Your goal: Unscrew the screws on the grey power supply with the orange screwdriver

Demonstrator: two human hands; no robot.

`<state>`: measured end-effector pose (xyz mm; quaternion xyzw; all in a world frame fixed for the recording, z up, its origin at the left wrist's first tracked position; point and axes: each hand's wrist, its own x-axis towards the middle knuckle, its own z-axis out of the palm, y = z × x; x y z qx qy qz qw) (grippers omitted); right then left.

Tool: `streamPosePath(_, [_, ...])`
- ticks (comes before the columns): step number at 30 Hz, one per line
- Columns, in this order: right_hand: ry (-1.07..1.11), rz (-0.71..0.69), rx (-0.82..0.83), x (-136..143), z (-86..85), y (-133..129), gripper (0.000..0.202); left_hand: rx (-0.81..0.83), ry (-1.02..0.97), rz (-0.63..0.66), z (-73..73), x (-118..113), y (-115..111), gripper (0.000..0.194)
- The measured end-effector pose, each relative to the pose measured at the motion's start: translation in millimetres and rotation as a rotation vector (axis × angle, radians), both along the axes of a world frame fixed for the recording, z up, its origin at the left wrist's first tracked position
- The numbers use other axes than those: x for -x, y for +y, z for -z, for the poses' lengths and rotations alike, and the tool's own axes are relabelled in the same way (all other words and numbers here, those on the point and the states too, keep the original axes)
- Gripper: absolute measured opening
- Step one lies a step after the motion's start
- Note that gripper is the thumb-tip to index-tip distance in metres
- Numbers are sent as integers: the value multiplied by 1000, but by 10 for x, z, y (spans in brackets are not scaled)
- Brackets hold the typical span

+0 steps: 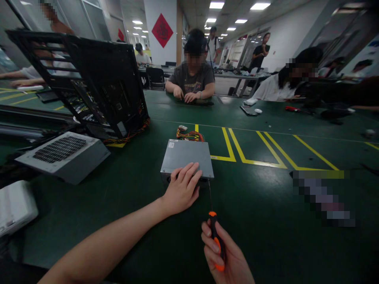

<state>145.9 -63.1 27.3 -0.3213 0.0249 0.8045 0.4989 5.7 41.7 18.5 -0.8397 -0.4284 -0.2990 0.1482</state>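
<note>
A grey metal computer power supply (189, 152) sits on the green table in front of me, its bundle of coloured cables (189, 135) lying behind it. My left hand (182, 189) holds it at the near edge, fingers over the top and the thumb side down at the near face. My right hand (220, 252) is closed around the orange and black handle of a screwdriver (212, 221). Its thin shaft points up to the near right corner of the power supply. Whether the tip sits in a screw is too small to tell.
At the left stand an open black computer case (118, 90) and a second power supply (65, 154), with a white object (17, 207) nearer me. Yellow tape lines (257, 162) mark the table. A phone (249, 110) and a red-handled tool (291, 109) lie farther right. Another person (192, 75) works opposite.
</note>
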Motion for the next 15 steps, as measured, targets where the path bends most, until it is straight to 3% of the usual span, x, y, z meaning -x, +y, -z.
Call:
streamPosePath(6, [-39,-92,77,15,-7,22,40,-1,2,3,-7,-2,-5,41])
streamPosePath(15, [14,-104,-63,-39,59,-8,33,6,-22,5,-3,-3,0,41])
